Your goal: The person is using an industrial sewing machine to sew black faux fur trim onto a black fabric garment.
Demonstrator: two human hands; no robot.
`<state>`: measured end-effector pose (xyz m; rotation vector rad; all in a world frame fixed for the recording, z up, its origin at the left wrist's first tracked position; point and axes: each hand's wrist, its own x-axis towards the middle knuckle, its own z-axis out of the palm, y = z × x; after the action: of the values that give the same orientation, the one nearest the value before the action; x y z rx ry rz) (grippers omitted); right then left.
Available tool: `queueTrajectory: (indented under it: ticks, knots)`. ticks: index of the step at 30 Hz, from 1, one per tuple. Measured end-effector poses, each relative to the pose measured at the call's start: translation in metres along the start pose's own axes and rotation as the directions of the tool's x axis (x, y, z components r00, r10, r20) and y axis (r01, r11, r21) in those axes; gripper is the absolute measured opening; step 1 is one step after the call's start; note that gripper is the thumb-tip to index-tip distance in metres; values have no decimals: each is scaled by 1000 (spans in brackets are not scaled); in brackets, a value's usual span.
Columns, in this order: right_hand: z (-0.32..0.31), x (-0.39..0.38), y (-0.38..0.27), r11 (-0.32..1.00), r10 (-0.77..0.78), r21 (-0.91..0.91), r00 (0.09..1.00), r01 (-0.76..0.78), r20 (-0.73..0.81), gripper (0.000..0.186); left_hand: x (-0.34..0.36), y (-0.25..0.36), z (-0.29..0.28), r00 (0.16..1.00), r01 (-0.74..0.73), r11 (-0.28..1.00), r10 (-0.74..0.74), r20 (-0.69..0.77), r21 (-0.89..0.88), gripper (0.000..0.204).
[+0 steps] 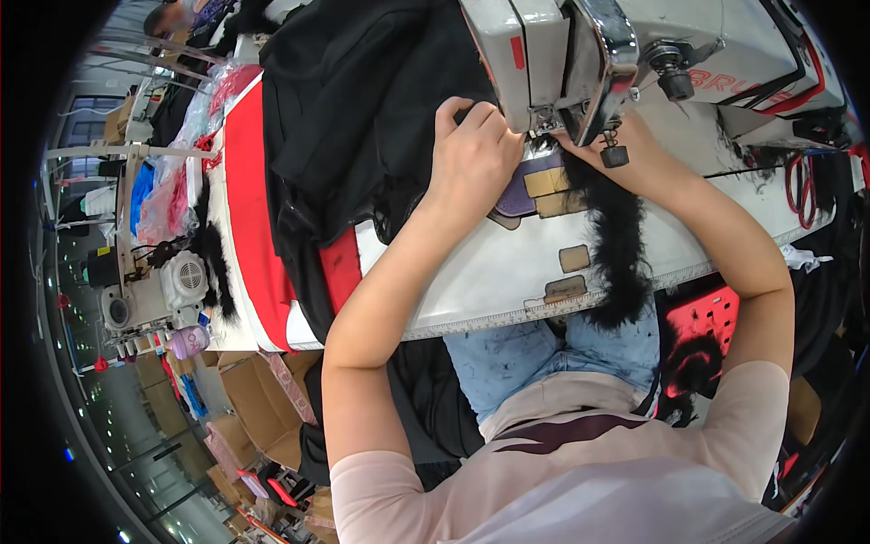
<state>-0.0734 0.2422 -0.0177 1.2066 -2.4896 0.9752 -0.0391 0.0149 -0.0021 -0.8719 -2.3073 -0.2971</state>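
Note:
A white sewing machine (507,54) stands at top centre over a white table (471,281). My left hand (473,159) is closed on the edge of the black fabric (344,109), just left of the presser foot (544,125). A black fluffy trim (609,254) runs from under the needle area down over the table's front edge. My right hand (625,154) is just right of the foot at the trim's upper end, fingers closed on it and partly hidden by the machine's metal parts. Purple and tan patches (553,181) show on the table below the foot.
Red fabric (245,199) lies under the black cloth at left. Further left are plastic bags (172,199), another machine's motor (181,286) and cardboard boxes (254,399). Red cord (801,186) lies at right. Another person (168,18) is at the top left.

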Motion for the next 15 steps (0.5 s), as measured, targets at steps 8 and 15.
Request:
queueTrajectory:
  ticks: [8,15]
  knots:
    - [0,8,-5,989,-67,-136,997,60,-46,26,-5,-1,4,998,-39,998,41,-42,42,13]
    - [1,5,6,980,-38,-197,999,37,0,21,-2,-3,3,999,-27,996,29,-28,86,11]
